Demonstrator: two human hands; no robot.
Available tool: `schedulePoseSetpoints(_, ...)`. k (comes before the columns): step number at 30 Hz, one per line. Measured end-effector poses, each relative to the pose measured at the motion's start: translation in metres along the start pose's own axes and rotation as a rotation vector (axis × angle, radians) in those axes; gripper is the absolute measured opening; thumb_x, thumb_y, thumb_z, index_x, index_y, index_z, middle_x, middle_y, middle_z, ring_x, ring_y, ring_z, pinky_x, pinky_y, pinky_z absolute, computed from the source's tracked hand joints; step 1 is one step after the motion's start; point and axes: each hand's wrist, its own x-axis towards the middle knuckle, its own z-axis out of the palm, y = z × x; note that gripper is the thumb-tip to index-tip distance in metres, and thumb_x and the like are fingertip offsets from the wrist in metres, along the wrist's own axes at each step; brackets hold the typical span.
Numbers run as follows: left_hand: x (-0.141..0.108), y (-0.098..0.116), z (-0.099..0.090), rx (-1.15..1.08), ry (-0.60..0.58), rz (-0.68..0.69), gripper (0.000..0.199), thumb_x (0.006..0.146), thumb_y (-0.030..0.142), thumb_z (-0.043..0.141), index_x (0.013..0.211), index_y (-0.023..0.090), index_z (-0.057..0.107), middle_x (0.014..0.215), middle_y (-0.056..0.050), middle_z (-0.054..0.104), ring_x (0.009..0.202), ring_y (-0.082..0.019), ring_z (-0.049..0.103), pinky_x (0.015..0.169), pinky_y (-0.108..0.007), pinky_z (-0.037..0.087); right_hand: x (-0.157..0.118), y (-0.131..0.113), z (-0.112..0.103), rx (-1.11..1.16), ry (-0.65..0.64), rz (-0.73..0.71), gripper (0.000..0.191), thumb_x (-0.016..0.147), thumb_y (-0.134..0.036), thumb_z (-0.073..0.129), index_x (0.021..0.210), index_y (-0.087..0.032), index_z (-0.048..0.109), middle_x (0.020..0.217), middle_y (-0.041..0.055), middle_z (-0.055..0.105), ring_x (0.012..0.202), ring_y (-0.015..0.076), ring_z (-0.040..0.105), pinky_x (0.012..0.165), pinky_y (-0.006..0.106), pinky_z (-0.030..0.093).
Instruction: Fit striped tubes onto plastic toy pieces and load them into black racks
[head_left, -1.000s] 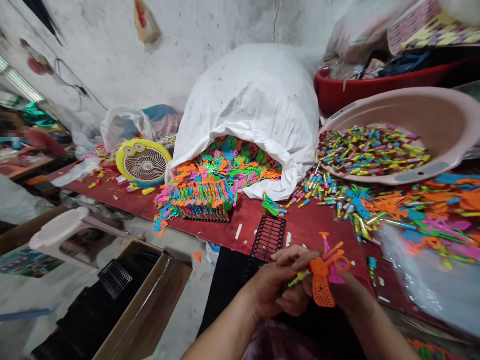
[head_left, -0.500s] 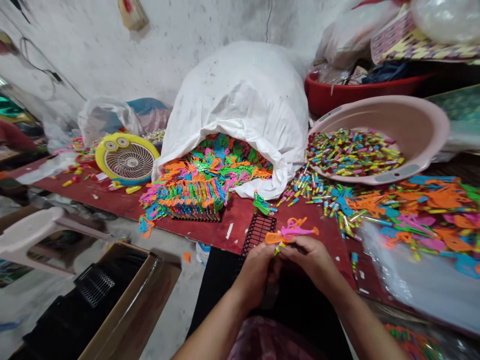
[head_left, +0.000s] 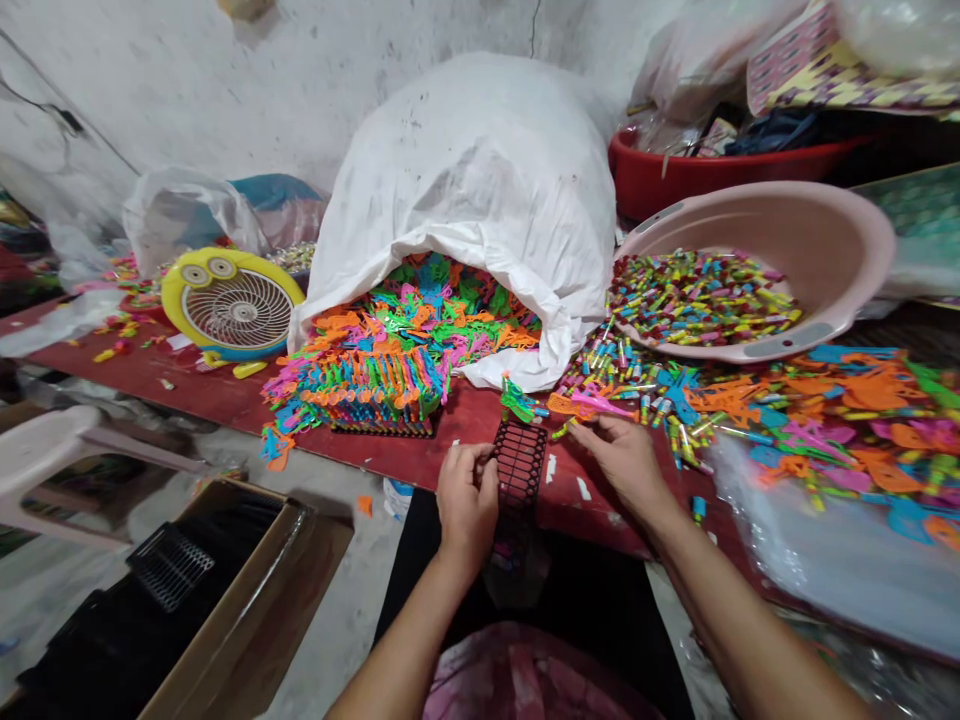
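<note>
Drawing apart since earlier, the right hand [head_left: 625,462] is pinching the orange-and-pink toy [head_left: 576,406] between its fingers over the counter [head_left: 600,522], near the black rack [head_left: 519,458], and the left hand [head_left: 466,500] is curling its fingers at the rack's edge, hold unclear.

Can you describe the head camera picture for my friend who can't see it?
The right hand pinches orange and pink plastic pieces at a red table, while the left hand is by a black rack. Behind, a white sack spills colourful pieces beside a pink basin of small bright tubes.
</note>
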Motion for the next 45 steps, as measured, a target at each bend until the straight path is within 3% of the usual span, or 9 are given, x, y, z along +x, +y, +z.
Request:
schedulePoseSetpoints(2,0.005,-0.006,-0.003,0.170,-0.071,0.113,0.017,0.087,0.020,0.057,0.102,0.020,0.065,0.102,-0.006,0.065,0.099,-0.020,0.057,0.096,-0.038,0.044,0.004,0.007,0.004,0.005,-0.019,-0.009,0.037,0.077,-0.050,0.068,0.071,-0.014,0.070,0.062,0.0010,0.061,0.058,0.0136,0.049,0.054,0.024,0.036)
schedulePoseSetpoints(6,0.012,-0.014,-0.005,0.282,-0.251,0.177,0.023,0.083,0.017,0.065,0.106,0.021,0.063,0.106,-0.004,0.066,0.104,-0.021,0.057,0.108,-0.043,0.037,0.007,0.015,0.008,-0.014,-0.050,-0.012,0.036,0.081,-0.048,0.064,0.075,-0.014,0.071,0.067,0.0020,0.063,0.061,0.0138,0.050,0.055,0.024,0.037)
schedulePoseSetpoints(15,0.017,0.000,-0.003,0.457,-0.409,0.056,0.025,0.088,0.026,0.062,0.111,0.020,0.062,0.108,-0.006,0.056,0.095,-0.019,0.059,0.082,-0.030,0.048,0.007,0.014,0.011,-0.020,-0.055,0.032,0.035,0.078,-0.046,0.065,0.076,-0.013,0.072,0.066,0.0033,0.066,0.059,0.0143,0.052,0.056,0.025,0.037)
schedulePoseSetpoints(23,0.004,0.011,0.010,0.617,-0.388,0.036,0.022,0.093,0.031,0.054,0.112,0.020,0.057,0.111,-0.006,0.058,0.095,-0.020,0.064,0.074,-0.029,0.047,0.008,0.019,0.014,-0.002,-0.016,0.027,0.035,0.077,-0.047,0.066,0.071,-0.013,0.070,0.063,0.0037,0.065,0.057,0.0143,0.052,0.054,0.025,0.036)
schedulePoseSetpoints(34,0.003,0.004,0.010,0.600,-0.361,0.072,0.020,0.093,0.035,0.055,0.107,0.022,0.056,0.108,-0.004,0.060,0.097,-0.020,0.063,0.070,-0.027,0.045,0.012,0.021,0.014,-0.009,-0.028,0.009,0.036,0.077,-0.049,0.066,0.066,-0.015,0.065,0.063,0.0031,0.064,0.058,0.0145,0.051,0.053,0.024,0.036)
schedulePoseSetpoints(45,0.004,0.003,0.010,0.585,-0.360,0.081,0.021,0.092,0.034,0.056,0.109,0.023,0.056,0.109,-0.003,0.060,0.096,-0.019,0.063,0.073,-0.027,0.045,0.027,0.011,0.018,-0.156,-0.052,-0.127,0.031,0.080,-0.042,0.061,0.063,-0.017,0.062,0.061,0.0017,0.060,0.059,0.0144,0.049,0.055,0.025,0.034)
